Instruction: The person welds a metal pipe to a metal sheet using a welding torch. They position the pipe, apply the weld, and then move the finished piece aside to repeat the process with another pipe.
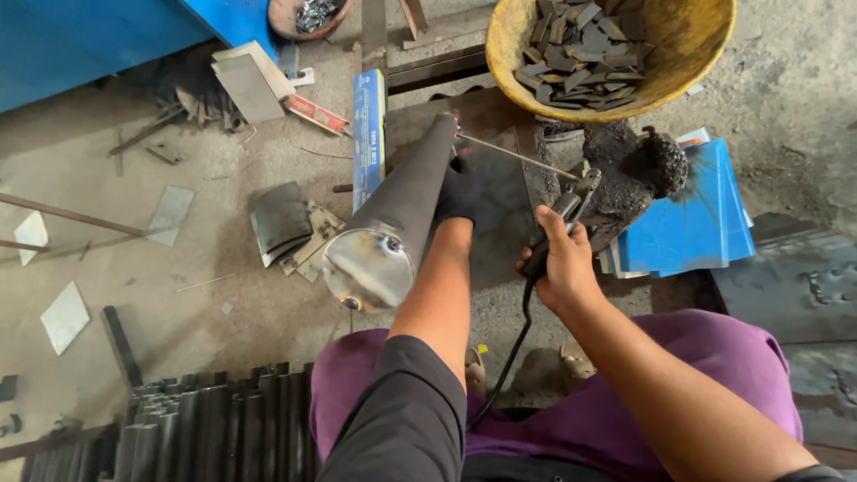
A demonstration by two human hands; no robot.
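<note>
A long grey metal pipe [406,201] with a round shiny end cap [366,268] lies slanted over a dark steel plate [500,192]. My left hand [460,189], in a black glove, rests against the pipe's right side near its far end. My right hand [562,263] grips a black electrode holder [564,214] with a cable hanging down. A thin welding rod [518,154] runs from the holder to the pipe's far tip, where a small bright spot shows.
A yellow bowl [687,54] of small metal pieces sits at the top right. Blue sheets [692,223] lie to the right, a blue rod box [368,134] to the left of the pipe. Scrap plates litter the floor [161,214]. Dark tubes [205,428] are stacked at the bottom left.
</note>
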